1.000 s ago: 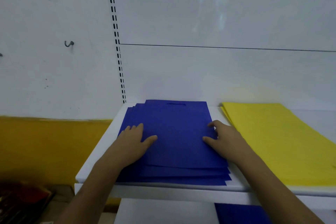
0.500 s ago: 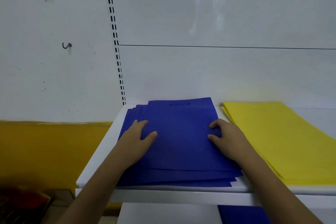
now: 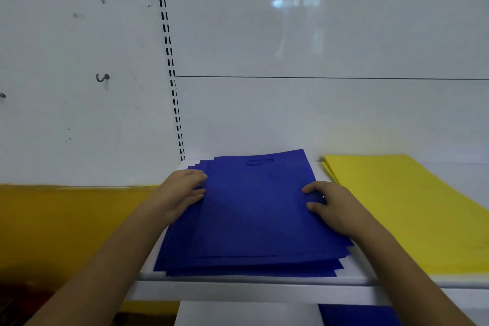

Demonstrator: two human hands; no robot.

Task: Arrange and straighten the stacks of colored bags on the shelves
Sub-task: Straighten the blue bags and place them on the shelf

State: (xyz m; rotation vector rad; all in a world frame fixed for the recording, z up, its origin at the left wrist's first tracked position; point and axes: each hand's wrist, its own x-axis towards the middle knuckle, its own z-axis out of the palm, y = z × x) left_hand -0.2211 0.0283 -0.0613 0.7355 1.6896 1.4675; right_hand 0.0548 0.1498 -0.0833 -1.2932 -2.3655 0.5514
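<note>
I am looking at the stack of flat dark-blue fabric bags (image 3: pixel 254 209), which is lying on the left part of the white metal shelf (image 3: pixel 264 291), close against the white back panel (image 3: pixel 317 114). Its long axis is running from the shelf's front lip toward the back panel, with the die-cut handle slots (image 3: pixel 258 162) pointing away from me. The layers are fanning: lower bags are peeking out at the left and at the front corners, so the stack is not yet square.

My left hand (image 3: pixel 182 193) is resting at the stack's left edge, its fingers fairly straight and lying on the offset layers. My right hand (image 3: pixel 330 206) is sitting at the right edge, its fingers curling lightly onto the top bags; I cannot tell whether it is pinching any.

I am judging the risk like this: uneven pushing from either side could be buckling these slippery sheets or skewing the fan further, and a forward drag could be sliding the bottom bags over the front lip. Just beside, on the right, the stack of flat yellow bags (image 3: pixel 410 206) is lying close enough to get nudged.
</note>
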